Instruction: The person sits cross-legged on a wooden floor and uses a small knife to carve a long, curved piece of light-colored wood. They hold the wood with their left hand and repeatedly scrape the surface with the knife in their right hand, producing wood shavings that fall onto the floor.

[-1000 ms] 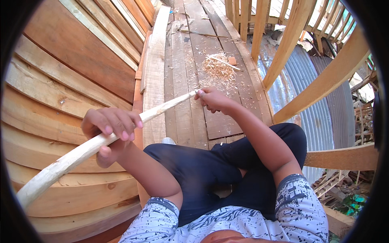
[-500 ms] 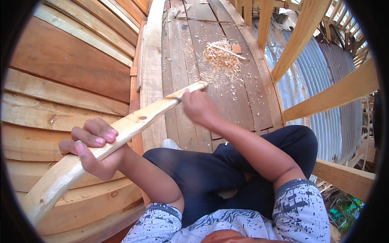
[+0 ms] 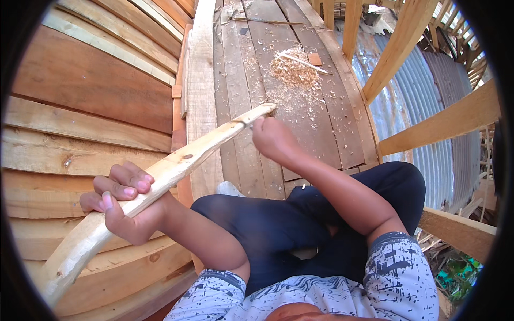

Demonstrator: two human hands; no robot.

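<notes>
A long, pale wooden piece [image 3: 184,158] with a curved near end and a narrow far tip slants up from the lower left. My left hand [image 3: 131,198] grips its thicker part, thumb on the near side and fingers over the far side. Close to the far tip, my right hand [image 3: 274,140] is closed in a fist. A thin dark blade [image 3: 241,123] pokes out of that fist and lies across the wood; its handle is hidden in the fingers. The far tip of the wood reaches over the plank floor.
A heap of wood shavings [image 3: 294,74] lies on the plank floor [image 3: 316,125], with a thin stick [image 3: 305,63] and a small reddish block [image 3: 315,59] on it. Stacked boards [image 3: 91,80] line the left. Wooden posts [image 3: 399,48] and corrugated metal sheets [image 3: 415,101] stand right.
My right fist has shifted slightly to the right and forward along with the wooden piece. The blade still rests across the wood near its tip. My left hand keeps its grip.
</notes>
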